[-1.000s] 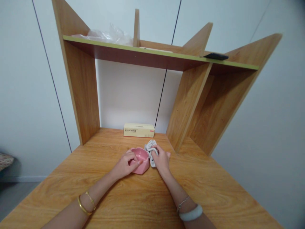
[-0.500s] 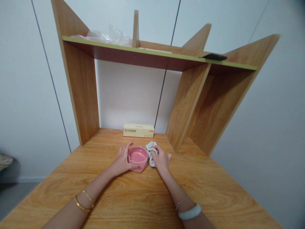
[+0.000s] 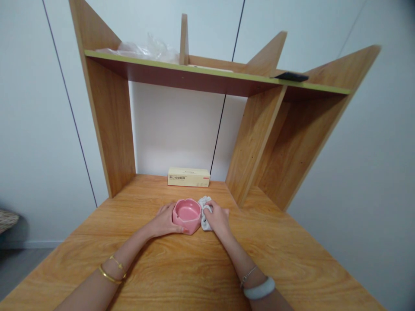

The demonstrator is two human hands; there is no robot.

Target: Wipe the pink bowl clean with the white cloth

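A pink ashtray [image 3: 188, 211] with notches in its faceted rim rests on the wooden desk [image 3: 181, 272]. My left hand [image 3: 165, 221] grips its left side, thumb along the front and the other fingers partly hidden behind it. Bunched in my right hand [image 3: 218, 218] is a pale grey cloth [image 3: 206, 222], pressed against the ashtray's right side. The fingertips of that hand are partly buried in the cloth's folds.
A long cream box [image 3: 188, 177] with printed lettering lies at the back of the desk. Above it runs a wooden shelf [image 3: 207, 74] carrying a clear plastic bag [image 3: 152, 49] and a dark flat object [image 3: 292, 77]. An upright divider [image 3: 256, 147] stands at the right.
The ashtray has tilted slightly toward me and shifted a little left, with my left fingers closing round its side. The cloth and my right hand have moved slightly lower along its right side.
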